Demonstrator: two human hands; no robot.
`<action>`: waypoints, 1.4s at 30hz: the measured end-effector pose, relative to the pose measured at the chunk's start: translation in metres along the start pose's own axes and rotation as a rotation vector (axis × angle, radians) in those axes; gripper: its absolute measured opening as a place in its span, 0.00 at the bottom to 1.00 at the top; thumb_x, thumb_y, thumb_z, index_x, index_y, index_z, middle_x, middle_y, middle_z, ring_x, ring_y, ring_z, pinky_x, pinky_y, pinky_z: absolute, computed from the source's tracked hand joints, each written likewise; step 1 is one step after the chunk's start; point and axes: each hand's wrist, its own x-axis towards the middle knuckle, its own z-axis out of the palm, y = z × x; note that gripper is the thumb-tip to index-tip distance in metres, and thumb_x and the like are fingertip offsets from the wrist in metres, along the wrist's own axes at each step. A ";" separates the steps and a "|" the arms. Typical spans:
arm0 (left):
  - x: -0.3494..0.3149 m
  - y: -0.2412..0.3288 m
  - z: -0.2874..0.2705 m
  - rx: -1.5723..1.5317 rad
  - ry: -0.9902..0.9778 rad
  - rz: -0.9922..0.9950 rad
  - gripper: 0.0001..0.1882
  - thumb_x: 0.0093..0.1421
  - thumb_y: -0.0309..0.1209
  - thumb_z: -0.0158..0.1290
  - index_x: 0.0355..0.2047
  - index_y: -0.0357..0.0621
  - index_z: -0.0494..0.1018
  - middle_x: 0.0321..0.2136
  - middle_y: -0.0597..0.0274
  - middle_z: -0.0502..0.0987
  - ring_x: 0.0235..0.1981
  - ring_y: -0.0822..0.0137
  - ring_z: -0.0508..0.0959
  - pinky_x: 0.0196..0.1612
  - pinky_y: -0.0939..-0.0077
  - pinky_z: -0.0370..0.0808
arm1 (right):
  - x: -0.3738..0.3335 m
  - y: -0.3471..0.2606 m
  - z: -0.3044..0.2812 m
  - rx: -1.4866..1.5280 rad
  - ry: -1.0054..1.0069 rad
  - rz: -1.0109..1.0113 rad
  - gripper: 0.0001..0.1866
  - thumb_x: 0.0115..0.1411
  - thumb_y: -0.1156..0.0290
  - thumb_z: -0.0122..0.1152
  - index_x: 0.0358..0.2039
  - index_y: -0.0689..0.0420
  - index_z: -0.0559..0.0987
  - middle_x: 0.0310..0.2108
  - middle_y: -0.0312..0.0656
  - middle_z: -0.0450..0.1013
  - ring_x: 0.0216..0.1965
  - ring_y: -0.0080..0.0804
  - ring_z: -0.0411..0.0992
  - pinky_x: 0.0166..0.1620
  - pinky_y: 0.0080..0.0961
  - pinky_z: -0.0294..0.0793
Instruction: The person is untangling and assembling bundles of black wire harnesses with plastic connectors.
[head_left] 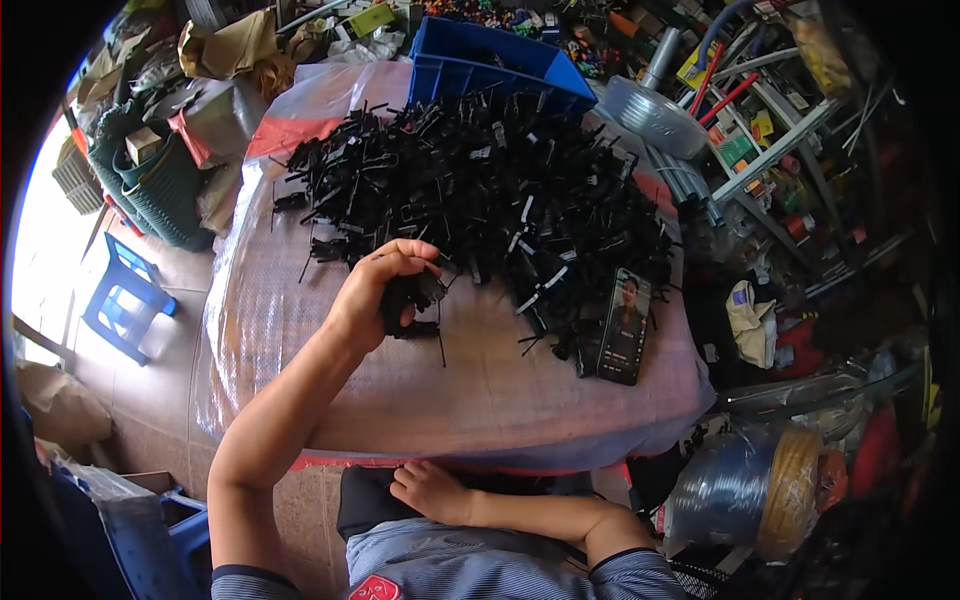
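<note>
My left hand [378,290] reaches over the near left edge of a large heap of small black plastic parts [470,190]. Its fingers curl around a few black plastic parts [402,303], whose exact kind I cannot make out. Just below that hand, another black part with a thin stem [415,329] sits close to the palm. My right hand [432,491] rests on my dark-clothed lap beneath the table's near edge, fingers loosely laid out and holding nothing. Thin rods and a few pale strips stick out of the heap.
A sheet of woven plastic [480,400] covers the table. A phone [624,326] leans at the heap's right side. Behind the heap stands a blue crate [500,70]. A blue stool [130,298] is on the left floor; wrapped coils [745,490] lie at right.
</note>
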 end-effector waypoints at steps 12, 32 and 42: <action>-0.021 0.021 0.049 0.796 -0.369 0.450 0.07 0.48 0.31 0.54 0.26 0.42 0.73 0.24 0.63 0.75 0.22 0.69 0.71 0.23 0.78 0.68 | 0.039 0.083 -0.151 2.358 0.897 0.446 0.24 0.62 0.48 0.43 0.46 0.54 0.70 0.46 0.40 0.68 0.47 0.31 0.67 0.49 0.32 0.67; -0.023 0.035 0.013 1.425 -0.085 0.761 0.08 0.47 0.31 0.57 0.27 0.42 0.72 0.22 0.60 0.71 0.27 0.55 0.71 0.28 0.65 0.70 | 0.123 0.206 -0.279 2.729 1.044 0.048 0.19 0.60 0.59 0.50 0.44 0.62 0.71 0.50 0.56 0.63 0.54 0.47 0.62 0.51 0.42 0.68; -0.015 -0.007 0.004 1.556 -0.379 0.403 0.18 0.48 0.26 0.54 0.41 0.41 0.69 0.34 0.53 0.72 0.37 0.54 0.74 0.36 0.66 0.74 | 0.145 0.256 -0.319 1.219 0.834 0.338 0.24 0.61 0.60 0.50 0.54 0.61 0.66 0.47 0.47 0.69 0.47 0.30 0.68 0.50 0.27 0.66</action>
